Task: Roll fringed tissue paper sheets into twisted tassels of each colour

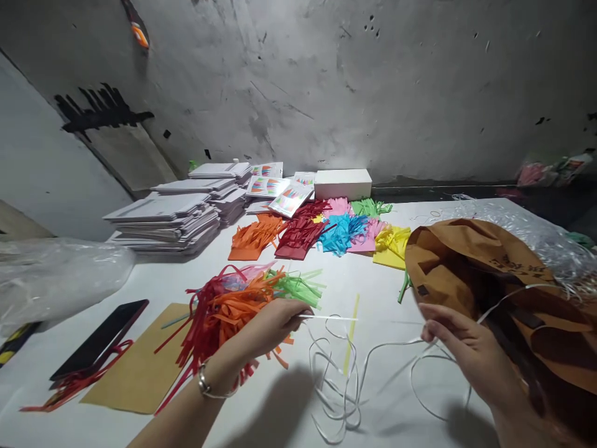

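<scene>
A thin white cord [329, 318] stretches between my two hands above the white table. My left hand [277, 323], with a bracelet at the wrist, is closed on one stretch of it. Fingers pinched, my right hand [471, 351] grips the cord further along, in front of a brown bag [471, 249]. Slack loops of the same cord lie on the table between the hands. Just beyond and beside my left hand is a heap of paper tassels [224, 314] in red, orange, pink and green, partly hidden by that hand. A yellow paper strip [351, 333] lies under the cord.
Folded fringed paper bundles [298, 239] in several colours lie further back. Behind them are a white box [342, 184] and printed packets [291, 198]. White stacks [163, 218] stand at left, with a phone [97, 339] and brown sheet [144, 367] nearer. Clear plastic [527, 230] spreads at right.
</scene>
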`<control>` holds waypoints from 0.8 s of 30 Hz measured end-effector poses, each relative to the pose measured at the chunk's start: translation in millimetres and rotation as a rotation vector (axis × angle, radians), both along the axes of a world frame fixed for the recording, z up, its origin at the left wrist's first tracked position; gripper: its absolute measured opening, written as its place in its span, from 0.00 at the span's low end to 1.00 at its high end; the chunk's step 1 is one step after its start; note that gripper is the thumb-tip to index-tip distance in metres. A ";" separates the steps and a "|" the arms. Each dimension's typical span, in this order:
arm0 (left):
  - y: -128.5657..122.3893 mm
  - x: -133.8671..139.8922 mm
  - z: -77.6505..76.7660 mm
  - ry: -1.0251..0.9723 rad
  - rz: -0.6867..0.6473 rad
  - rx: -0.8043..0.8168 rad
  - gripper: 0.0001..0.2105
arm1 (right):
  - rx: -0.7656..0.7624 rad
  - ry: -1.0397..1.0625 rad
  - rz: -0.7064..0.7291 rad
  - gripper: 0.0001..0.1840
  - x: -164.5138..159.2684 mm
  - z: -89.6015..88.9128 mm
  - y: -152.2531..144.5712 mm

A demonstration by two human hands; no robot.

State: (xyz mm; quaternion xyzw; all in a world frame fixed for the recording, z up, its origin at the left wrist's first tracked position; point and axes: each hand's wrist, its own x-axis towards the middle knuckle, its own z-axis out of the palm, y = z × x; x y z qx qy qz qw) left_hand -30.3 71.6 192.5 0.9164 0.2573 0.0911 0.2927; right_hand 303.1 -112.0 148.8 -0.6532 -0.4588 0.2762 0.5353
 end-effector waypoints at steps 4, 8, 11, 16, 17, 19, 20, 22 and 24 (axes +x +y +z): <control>4.7 -23.5 7.3 0.189 -0.090 -0.052 0.19 | -0.160 -0.142 0.174 0.19 9.4 -16.1 -11.1; -19.9 18.4 -4.5 0.190 -0.043 -0.087 0.43 | -0.186 -0.330 0.406 0.13 -22.6 -11.5 -4.5; -48.8 74.3 -26.7 -0.007 -0.126 -0.494 0.34 | -0.143 -0.362 0.438 0.12 -37.5 -3.3 10.9; -56.4 111.3 -63.6 -0.120 0.191 -0.875 0.24 | -0.234 -0.514 0.192 0.15 6.5 -27.3 47.7; -51.4 110.2 -68.2 -0.154 0.227 -0.876 0.23 | -0.266 -0.562 0.133 0.15 20.3 -36.4 56.8; -41.2 106.4 -74.8 -0.197 0.261 -0.877 0.24 | -0.338 -0.661 0.049 0.11 44.3 -52.7 75.6; -37.4 104.8 -77.0 -0.204 0.263 -0.877 0.24 | -0.368 -0.708 0.027 0.10 53.0 -58.8 84.8; -33.7 103.2 -79.8 -0.206 0.253 -0.874 0.24 | -0.411 -0.787 0.024 0.13 63.1 -65.5 101.0; -33.8 102.7 -80.9 -0.201 0.254 -0.872 0.23 | -0.435 -0.844 0.059 0.14 65.8 -65.6 112.5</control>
